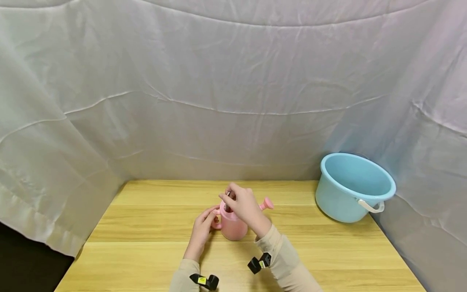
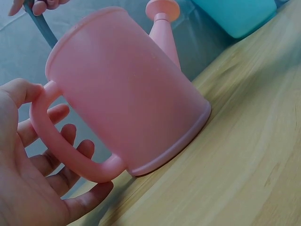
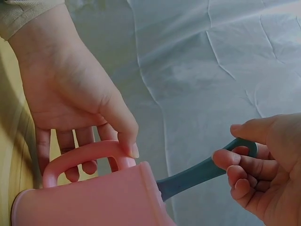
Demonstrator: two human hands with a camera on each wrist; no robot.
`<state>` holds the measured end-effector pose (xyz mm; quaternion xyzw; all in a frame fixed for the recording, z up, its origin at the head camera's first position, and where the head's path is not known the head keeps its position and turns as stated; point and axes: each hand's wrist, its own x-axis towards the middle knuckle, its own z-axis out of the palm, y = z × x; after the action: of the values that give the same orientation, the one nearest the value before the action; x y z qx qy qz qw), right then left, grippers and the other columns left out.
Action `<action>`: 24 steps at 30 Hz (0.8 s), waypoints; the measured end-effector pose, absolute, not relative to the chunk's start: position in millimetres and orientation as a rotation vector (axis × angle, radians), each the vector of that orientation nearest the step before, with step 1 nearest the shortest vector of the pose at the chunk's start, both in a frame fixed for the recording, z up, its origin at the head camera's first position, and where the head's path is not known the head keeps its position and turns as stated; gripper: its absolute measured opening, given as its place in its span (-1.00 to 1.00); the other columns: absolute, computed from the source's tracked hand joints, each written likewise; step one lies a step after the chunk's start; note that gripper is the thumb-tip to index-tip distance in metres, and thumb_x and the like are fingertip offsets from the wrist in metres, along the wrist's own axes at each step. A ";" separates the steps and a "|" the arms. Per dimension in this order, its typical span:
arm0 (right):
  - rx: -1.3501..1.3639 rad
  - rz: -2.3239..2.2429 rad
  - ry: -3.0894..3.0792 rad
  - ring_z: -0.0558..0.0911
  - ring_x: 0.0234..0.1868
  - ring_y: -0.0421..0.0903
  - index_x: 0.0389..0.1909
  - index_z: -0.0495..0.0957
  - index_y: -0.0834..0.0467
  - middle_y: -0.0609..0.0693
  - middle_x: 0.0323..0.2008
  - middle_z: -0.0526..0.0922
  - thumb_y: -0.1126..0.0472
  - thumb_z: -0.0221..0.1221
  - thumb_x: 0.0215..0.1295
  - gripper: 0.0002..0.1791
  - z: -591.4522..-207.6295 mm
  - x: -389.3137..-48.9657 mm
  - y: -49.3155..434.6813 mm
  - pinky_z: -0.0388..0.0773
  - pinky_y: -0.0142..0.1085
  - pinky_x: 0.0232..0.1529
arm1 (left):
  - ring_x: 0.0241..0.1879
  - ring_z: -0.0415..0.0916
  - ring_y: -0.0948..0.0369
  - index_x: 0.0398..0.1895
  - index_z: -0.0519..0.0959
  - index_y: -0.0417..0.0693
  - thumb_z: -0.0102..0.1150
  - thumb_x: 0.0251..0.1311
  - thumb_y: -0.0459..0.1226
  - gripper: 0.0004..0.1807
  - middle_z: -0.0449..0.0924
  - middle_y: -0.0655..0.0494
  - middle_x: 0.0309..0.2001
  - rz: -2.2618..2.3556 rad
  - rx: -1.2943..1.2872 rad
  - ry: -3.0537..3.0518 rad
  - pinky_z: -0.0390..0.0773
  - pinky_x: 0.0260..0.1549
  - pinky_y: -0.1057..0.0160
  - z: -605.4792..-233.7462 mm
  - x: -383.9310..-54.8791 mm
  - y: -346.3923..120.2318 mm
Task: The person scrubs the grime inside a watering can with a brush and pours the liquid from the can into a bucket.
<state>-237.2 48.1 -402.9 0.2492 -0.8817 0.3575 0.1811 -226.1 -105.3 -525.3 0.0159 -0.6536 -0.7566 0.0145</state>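
A pink watering can (image 1: pixel 234 230) stands upright on the table, its spout pointing right. My left hand (image 1: pixel 202 232) grips the can's loop handle (image 2: pixel 63 153), with the thumb on its upper end and the fingers reaching behind and through the loop. Over the can's open top, my right hand (image 1: pixel 245 205) pinches the looped end of a dark teal handle (image 3: pixel 190 178). That handle slants down into the can, where the pink wall hides its lower end. What kind of tool it belongs to cannot be seen.
A light blue bucket (image 1: pixel 333 202) with a white carrying handle (image 1: pixel 371 207) stands at the table's back right corner, apart from the can. Grey cloth (image 1: pixel 233 138) hangs behind and at both sides of the wooden table (image 1: pixel 146 251).
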 end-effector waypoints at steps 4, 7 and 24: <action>0.717 1.008 -2.494 0.39 -0.66 -0.34 -0.46 0.50 0.10 -0.11 -0.68 0.58 0.14 0.28 0.26 -0.81 -406.4 -237.9 47.0 0.32 -0.54 -0.63 | -0.43 0.54 0.19 0.17 0.54 -0.24 0.08 0.39 -0.13 -0.57 0.48 -0.07 -0.30 -2.351 0.038 -2.033 0.70 -0.20 0.11 -526.8 -226.4 -105.3; 0.732 0.992 -2.511 0.38 -0.67 -0.34 -0.45 0.50 0.11 -0.09 -0.67 0.59 0.16 0.28 0.25 -0.82 -411.5 -238.8 45.5 0.33 -0.54 -0.64 | -0.44 0.53 0.22 0.17 0.53 -0.25 0.08 0.38 -0.11 -0.55 0.47 -0.03 -0.32 -2.341 0.029 -2.033 0.71 -0.23 0.16 -531.5 -228.4 -105.2; 0.722 0.991 -2.752 0.47 -0.58 -0.29 -0.35 0.52 0.15 -0.06 -0.57 0.62 0.26 0.30 0.16 -0.87 -420.0 -244.3 47.2 0.44 -0.49 -0.52 | -0.46 0.53 0.20 0.16 0.54 -0.23 0.08 0.38 -0.12 -0.57 0.47 -0.04 -0.31 -2.355 0.039 -2.021 0.71 -0.21 0.12 -533.7 -230.1 -105.5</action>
<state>-244.3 47.2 -420.0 0.2390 -0.9116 0.3282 0.0644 -230.1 -105.5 -533.7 0.0126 -0.6510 -0.7587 0.0191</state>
